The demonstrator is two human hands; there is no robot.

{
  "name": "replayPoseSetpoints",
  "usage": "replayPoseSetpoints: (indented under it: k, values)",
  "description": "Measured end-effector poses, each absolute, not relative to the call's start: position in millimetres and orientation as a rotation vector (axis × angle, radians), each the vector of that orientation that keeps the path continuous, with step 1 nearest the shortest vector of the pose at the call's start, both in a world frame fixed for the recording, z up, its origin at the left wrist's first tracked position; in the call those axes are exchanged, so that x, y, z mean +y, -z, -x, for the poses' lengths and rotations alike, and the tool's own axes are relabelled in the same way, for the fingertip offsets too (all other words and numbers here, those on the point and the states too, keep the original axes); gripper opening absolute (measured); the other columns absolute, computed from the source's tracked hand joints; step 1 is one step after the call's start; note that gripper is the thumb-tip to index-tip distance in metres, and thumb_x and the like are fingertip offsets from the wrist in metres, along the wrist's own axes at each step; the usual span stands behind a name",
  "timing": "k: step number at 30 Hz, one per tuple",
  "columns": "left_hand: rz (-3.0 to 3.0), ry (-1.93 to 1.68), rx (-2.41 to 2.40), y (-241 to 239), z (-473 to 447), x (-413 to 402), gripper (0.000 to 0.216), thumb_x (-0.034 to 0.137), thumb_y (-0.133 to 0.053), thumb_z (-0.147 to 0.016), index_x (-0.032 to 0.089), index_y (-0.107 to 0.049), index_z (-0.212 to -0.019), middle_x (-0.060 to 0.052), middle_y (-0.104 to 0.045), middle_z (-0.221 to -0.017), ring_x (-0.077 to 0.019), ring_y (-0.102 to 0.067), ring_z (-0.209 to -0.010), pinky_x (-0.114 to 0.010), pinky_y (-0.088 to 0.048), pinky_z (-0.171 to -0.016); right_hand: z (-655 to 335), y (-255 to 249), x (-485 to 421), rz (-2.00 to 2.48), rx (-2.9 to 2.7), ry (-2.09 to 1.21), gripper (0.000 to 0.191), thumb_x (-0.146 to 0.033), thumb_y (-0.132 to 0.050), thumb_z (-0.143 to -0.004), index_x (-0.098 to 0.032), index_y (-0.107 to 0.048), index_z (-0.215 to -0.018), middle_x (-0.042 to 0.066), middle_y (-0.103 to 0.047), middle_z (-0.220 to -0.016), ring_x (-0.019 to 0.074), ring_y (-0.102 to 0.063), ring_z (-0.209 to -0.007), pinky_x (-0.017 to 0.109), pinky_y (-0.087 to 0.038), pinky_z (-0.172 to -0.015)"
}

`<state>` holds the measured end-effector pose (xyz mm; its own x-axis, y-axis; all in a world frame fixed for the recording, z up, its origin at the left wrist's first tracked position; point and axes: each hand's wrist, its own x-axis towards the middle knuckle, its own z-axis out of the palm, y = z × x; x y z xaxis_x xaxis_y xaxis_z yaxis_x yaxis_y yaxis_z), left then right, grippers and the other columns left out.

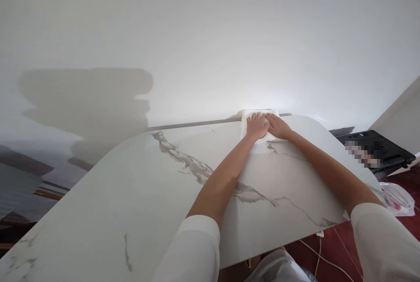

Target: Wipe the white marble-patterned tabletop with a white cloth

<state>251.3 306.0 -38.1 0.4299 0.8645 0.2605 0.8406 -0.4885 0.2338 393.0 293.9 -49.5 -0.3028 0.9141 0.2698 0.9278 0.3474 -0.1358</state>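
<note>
A white cloth (244, 129) lies flat at the far edge of a white marble-patterned table (138, 185), close to the wall. My left hand (257, 125) presses down on it with the fingers spread and stretched forward. Beside it, my right hand (277, 126) also rests on the cloth, its fingers pointing toward the left hand and touching or nearly touching it. Both palms are face down, and the cloth under them is partly hidden. Both arms reach out across the tabletop.
A pale wall (210, 45) stands behind the table. A black case (387, 146) sits past the right end, with a clear plastic bag (398, 199) on the red floor (341, 251). A light cable (320, 253) runs across the floor below the front edge.
</note>
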Motion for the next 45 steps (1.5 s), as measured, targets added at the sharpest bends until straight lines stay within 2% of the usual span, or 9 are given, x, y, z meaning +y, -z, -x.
replayPoseSetpoints:
  k: [7,15,21,33,45]
  values:
    - [-2.607,-0.457,1.6,38.0,-263.1,306.5,0.054,0.039,-0.021,-0.093,0.018,-0.036,-0.14,-0.008,-0.034,-0.148,-0.0264,-0.026,-0.136,-0.047,-0.021,-0.109,-404.5,52.3,298.3,1.588,-2.311,0.043,0.055,-0.03,-0.035,-0.088,-0.008,-0.039,-0.139,0.013,-0.04,-0.145,0.0245,-0.034,-0.134,0.039,-0.026,-0.112]
    - [-2.624,-0.455,1.557,36.8,-275.9,284.5,0.056,0.039,-0.02,-0.093,0.016,-0.033,-0.142,-0.008,-0.031,-0.15,-0.0277,-0.022,-0.138,-0.047,-0.018,-0.111,-419.6,54.5,276.8,1.656,-2.269,0.019,0.056,-0.032,-0.034,-0.09,-0.011,-0.036,-0.141,0.012,-0.034,-0.149,0.0258,-0.028,-0.137,0.043,-0.025,-0.112]
    - [-2.62,-0.44,1.536,36.8,-274.0,248.3,0.055,0.04,-0.02,-0.093,0.018,-0.033,-0.142,-0.007,-0.029,-0.152,-0.0265,-0.02,-0.14,-0.046,-0.017,-0.112,-421.6,57.6,242.2,1.63,-2.27,0.053,0.055,-0.035,-0.034,-0.09,-0.017,-0.035,-0.143,0.008,-0.035,-0.149,0.0274,-0.028,-0.138,0.046,-0.027,-0.111]
    - [-2.656,-0.471,1.439,35.2,-255.7,166.2,0.054,0.04,-0.025,-0.093,0.018,-0.035,-0.141,-0.008,-0.031,-0.151,-0.028,-0.022,-0.139,-0.048,-0.02,-0.112,-404.7,60.4,150.5,1.697,-2.253,0.159,0.059,-0.037,-0.036,-0.09,-0.01,-0.035,-0.142,0.016,-0.036,-0.147,0.0288,-0.03,-0.136,0.048,-0.03,-0.109]
    - [-2.662,-0.394,1.356,29.5,-224.0,78.0,0.059,0.04,-0.025,-0.093,0.011,-0.029,-0.144,-0.013,-0.023,-0.153,-0.0319,-0.014,-0.141,-0.052,-0.016,-0.113,-379.9,56.4,55.3,1.685,-2.33,0.204,0.063,-0.036,-0.037,-0.09,-0.012,-0.024,-0.147,0.013,-0.027,-0.151,0.0258,-0.023,-0.139,0.045,-0.029,-0.111]
